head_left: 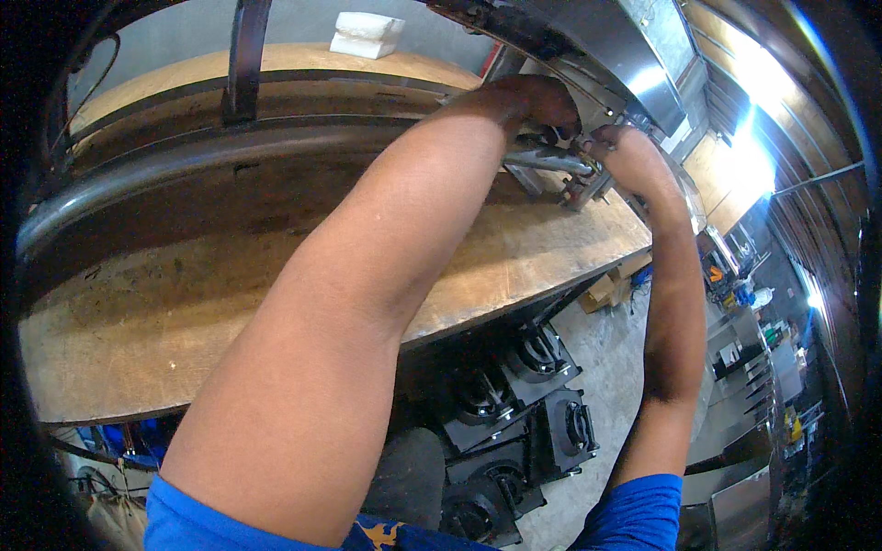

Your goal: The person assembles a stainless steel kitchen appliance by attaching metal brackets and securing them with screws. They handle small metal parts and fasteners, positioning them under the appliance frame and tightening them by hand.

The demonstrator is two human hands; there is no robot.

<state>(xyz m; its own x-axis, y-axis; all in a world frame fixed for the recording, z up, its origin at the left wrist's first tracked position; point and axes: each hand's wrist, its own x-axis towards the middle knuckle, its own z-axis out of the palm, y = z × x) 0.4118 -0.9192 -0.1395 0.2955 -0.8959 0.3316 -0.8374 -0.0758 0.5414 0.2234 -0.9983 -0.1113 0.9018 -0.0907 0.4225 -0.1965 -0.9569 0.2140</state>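
A long grey metal pipe [303, 140] runs above the wooden bench toward a metal clamp-like fixture [584, 186] at the bench's right end. Just over the pipe's right end, my left hand [549, 103] is curled with its fingers bent downward. My right hand [634, 158] reaches in from the right, its fingers pinched together beside the pipe's end and the fixture. Both hands nearly meet there. Whatever small part lies between the fingers of either hand is too hidden and small to name.
The wooden bench [514, 253] spans the left and middle. A white block [367, 35] sits on a wooden ledge behind. A steel housing [634, 60] rises beyond my hands. Several black metal assemblies [514, 413] stand below the bench, near a cardboard box [606, 289].
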